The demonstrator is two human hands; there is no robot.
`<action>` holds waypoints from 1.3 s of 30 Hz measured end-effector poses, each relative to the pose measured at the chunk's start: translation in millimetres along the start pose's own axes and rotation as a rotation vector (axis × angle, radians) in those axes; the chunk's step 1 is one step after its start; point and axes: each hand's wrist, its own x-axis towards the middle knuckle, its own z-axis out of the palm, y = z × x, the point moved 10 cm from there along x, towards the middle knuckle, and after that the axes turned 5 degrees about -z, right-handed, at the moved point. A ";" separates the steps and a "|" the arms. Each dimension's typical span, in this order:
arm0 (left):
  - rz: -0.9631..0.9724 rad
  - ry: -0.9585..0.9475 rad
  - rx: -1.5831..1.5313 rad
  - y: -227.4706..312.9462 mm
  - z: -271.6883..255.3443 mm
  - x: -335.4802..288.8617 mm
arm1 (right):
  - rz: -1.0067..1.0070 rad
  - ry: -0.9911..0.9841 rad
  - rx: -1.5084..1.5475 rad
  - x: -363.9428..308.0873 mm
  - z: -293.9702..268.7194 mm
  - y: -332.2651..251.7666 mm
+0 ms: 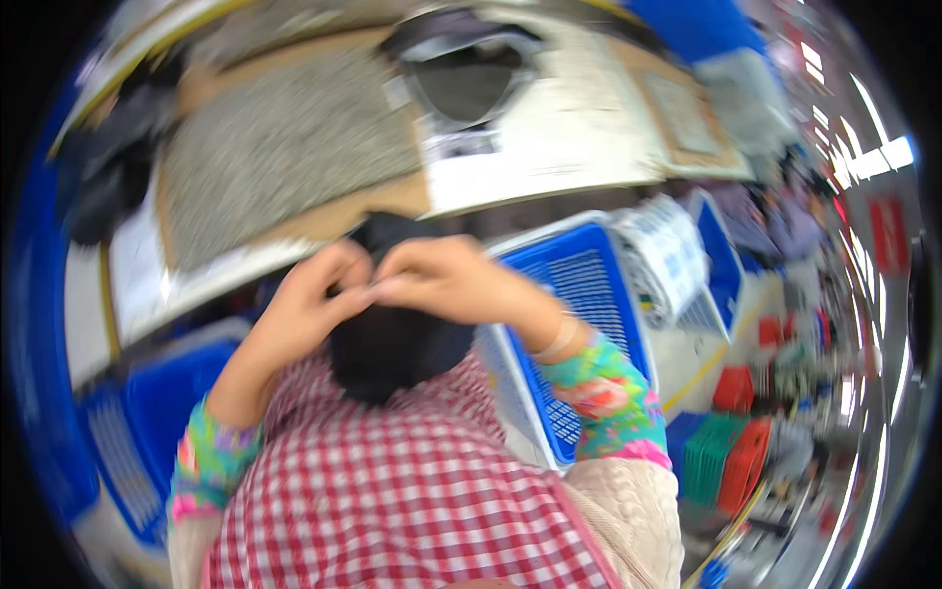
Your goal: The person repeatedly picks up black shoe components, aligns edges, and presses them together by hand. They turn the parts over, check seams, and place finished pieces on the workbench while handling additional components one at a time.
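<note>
A piece of black cloth (397, 348) hangs in front of my checked apron, bunched at the top. My left hand (329, 285) pinches it from the left side. Close against it, my right hand (442, 278) grips the same cloth, and the fingertips of both hands meet over it. Part of the cloth sticks up beyond my hands. Motion blur hides its exact shape, and I cannot tell what kind of piece it is. On the white table beyond lies a dark grey and black fabric piece (466, 74).
A grey textured mat (289, 137) on a brown board covers the table's left part. Dark cloth (108, 182) lies at its left end. A blue basket (628, 319) stands to my right, beside a plastic-wrapped bundle (662, 257). Another blue basket (162, 393) is at my left.
</note>
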 end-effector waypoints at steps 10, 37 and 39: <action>-0.172 -0.100 -0.078 16.0 35.8 22.2 | 0.392 -0.335 0.572 -10.7 6.2 60.1; -0.227 -0.089 0.014 11.3 76.4 66.8 | -0.021 -0.049 -0.271 -35.4 -60.6 36.1; -0.177 -0.068 0.035 18.9 81.2 67.4 | -0.006 -0.161 -0.184 -29.8 -62.2 38.3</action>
